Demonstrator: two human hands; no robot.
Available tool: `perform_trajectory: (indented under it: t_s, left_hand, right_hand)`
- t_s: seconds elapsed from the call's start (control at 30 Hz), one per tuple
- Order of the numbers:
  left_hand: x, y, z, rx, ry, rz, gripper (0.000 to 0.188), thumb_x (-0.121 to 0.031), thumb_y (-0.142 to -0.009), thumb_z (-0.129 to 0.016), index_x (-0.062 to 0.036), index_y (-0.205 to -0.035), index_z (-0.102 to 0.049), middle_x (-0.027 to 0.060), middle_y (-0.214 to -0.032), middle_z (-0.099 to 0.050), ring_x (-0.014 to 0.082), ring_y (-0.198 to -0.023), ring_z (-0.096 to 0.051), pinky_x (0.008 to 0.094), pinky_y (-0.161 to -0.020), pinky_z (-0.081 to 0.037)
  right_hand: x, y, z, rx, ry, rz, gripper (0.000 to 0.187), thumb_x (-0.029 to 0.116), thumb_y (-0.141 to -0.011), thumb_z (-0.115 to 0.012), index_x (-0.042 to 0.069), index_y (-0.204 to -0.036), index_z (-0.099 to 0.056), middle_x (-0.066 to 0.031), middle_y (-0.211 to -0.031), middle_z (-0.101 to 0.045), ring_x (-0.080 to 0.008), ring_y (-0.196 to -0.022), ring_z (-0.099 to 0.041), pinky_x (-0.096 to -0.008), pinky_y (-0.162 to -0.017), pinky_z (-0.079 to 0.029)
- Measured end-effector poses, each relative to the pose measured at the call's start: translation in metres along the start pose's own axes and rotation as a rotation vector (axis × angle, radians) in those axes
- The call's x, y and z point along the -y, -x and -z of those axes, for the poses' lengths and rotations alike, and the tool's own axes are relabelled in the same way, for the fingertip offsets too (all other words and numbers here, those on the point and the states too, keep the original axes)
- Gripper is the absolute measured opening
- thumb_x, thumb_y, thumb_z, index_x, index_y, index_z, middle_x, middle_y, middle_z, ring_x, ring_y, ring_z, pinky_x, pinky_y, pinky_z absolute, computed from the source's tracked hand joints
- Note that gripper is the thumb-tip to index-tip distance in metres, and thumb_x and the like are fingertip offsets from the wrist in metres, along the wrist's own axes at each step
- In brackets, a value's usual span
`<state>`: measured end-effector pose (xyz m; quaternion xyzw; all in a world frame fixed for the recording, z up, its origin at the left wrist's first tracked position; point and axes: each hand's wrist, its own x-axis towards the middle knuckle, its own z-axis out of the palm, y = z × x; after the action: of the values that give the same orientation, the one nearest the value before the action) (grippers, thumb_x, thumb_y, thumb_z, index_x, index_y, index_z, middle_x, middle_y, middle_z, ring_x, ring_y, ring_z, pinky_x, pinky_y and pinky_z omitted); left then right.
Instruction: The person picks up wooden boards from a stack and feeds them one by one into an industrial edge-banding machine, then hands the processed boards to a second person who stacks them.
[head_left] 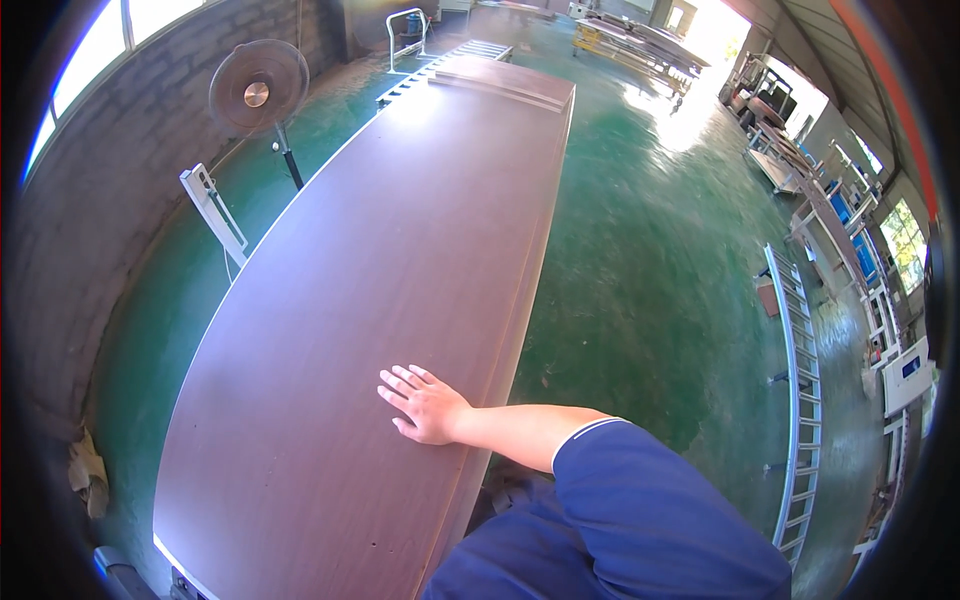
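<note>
My right hand [432,408] lies palm down on a long brown board [370,280], fingers spread and pointing left. Nothing is held in it. The bare forearm comes in from the right below a dark blue sleeve [640,490]. The board has a smooth, faintly shiny face and pale edges, and it stretches from near me to the far end. A narrower strip [500,85] of similar brown lies across its far end. My left hand is out of sight.
Left of the board stand a round fan [258,92] and a white upright frame [213,215]. A roller conveyor [440,72] lies beyond its far end. Across the green floor [650,270], a ladder-like roller rack [797,400] runs along the right; stacked boards [640,48] stand far back.
</note>
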<state>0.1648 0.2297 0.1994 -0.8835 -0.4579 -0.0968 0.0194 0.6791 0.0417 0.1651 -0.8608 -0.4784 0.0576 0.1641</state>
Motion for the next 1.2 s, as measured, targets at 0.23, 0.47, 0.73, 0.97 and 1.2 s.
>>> perform_trajectory:
  t_s: [0.23, 0.47, 0.73, 0.97, 1.2]
  left_hand:
    - [-0.007, 0.004, 0.010, 0.034, 0.035, 0.062, 0.055, -0.031, -0.101, -0.046, 0.0057, -0.143, -0.043, 0.0301, -0.149, -0.039, 0.0432, -0.139, -0.037, 0.0527, -0.117, -0.028]
    - [-0.007, -0.011, 0.008, 0.112, 0.051, 0.034, 0.057, -0.029, -0.101, -0.045, 0.0081, -0.143, -0.041, 0.0315, -0.150, -0.036, 0.0448, -0.139, -0.035, 0.0517, -0.118, -0.025]
    - [0.009, -0.006, -0.002, 0.070, 0.102, 0.036, 0.059, -0.031, -0.100, -0.044, 0.0087, -0.143, -0.040, 0.0333, -0.150, -0.035, 0.0466, -0.139, -0.035, 0.0531, -0.117, -0.025]
    - [0.011, -0.003, 0.002, 0.132, 0.093, 0.104, 0.061, -0.031, -0.099, -0.045, 0.0059, -0.146, -0.037, 0.0311, -0.154, -0.031, 0.0458, -0.142, -0.029, 0.0526, -0.119, -0.021]
    - [0.012, -0.004, 0.002, 0.141, 0.094, 0.129, 0.063, -0.033, -0.098, -0.045, 0.0025, -0.149, -0.034, 0.0295, -0.155, -0.031, 0.0445, -0.143, -0.029, 0.0527, -0.119, -0.021]
  right_hand:
    - [0.011, -0.012, 0.001, 0.012, 0.005, 0.040, 0.062, 0.037, -0.097, -0.048, 0.005, -0.150, -0.038, -0.0160, -0.159, -0.030, -0.0308, -0.149, -0.025, -0.0445, -0.123, -0.016]
    - [-0.001, 0.005, 0.008, 0.038, 0.020, -0.040, 0.062, 0.038, -0.097, -0.048, 0.006, -0.149, -0.039, -0.0157, -0.159, -0.031, -0.0307, -0.149, -0.024, -0.0445, -0.123, -0.016]
    - [0.005, -0.004, 0.006, 0.050, 0.069, -0.002, 0.061, 0.038, -0.098, -0.047, 0.006, -0.149, -0.038, -0.0163, -0.159, -0.030, -0.0319, -0.148, -0.026, -0.0449, -0.123, -0.017]
    - [0.008, -0.009, 0.004, 0.046, 0.102, 0.022, 0.062, 0.038, -0.098, -0.047, 0.006, -0.150, -0.038, -0.0169, -0.158, -0.031, -0.0322, -0.147, -0.027, -0.0448, -0.122, -0.018]
    - [0.009, -0.008, 0.000, 0.024, 0.122, 0.029, 0.062, 0.039, -0.098, -0.048, 0.006, -0.150, -0.038, -0.0168, -0.158, -0.032, -0.0328, -0.147, -0.028, -0.0450, -0.122, -0.019]
